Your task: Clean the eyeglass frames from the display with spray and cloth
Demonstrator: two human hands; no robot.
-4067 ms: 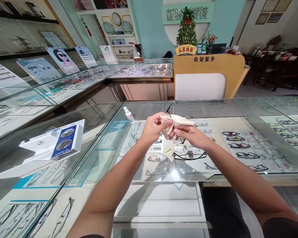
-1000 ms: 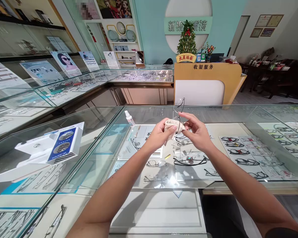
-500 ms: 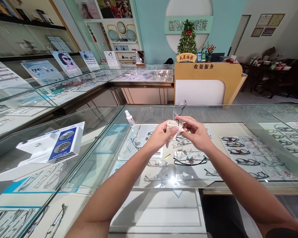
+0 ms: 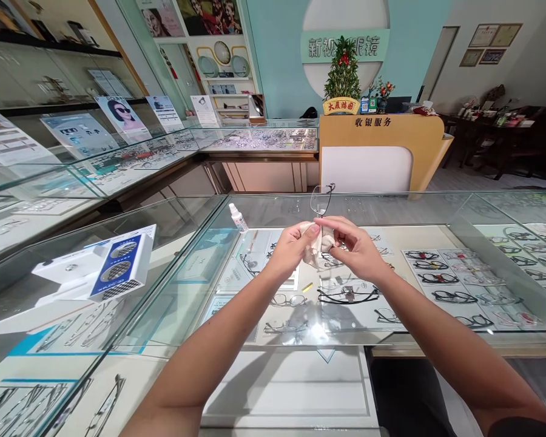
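Observation:
A pair of glasses (image 4: 321,200) with a thin dark frame stands upright above my hands, one lens rim showing and the other part covered by cloth and fingers. My left hand (image 4: 295,243) is closed on a cream cleaning cloth (image 4: 315,246), thumb pressed against it. My right hand (image 4: 355,241) pinches the glasses and the cloth's right side, its fingertips partly hidden. Both hands are held over the glass display counter. A white spray bottle (image 4: 238,218) stands on the counter to the left of my hands.
Under the glass lie rows of eyeglass frames (image 4: 348,295). A blue and white box (image 4: 121,264) sits on the left counter. Glass edges run along the showcase. Beyond it are a wooden cashier desk (image 4: 432,133) with a plant (image 4: 343,70) and more showcases along the left.
The glasses have turned and shifted slightly left, so the exposed lens rim shows more broadly. The cloth has been refolded between my fingers, and its loose end hangs differently.

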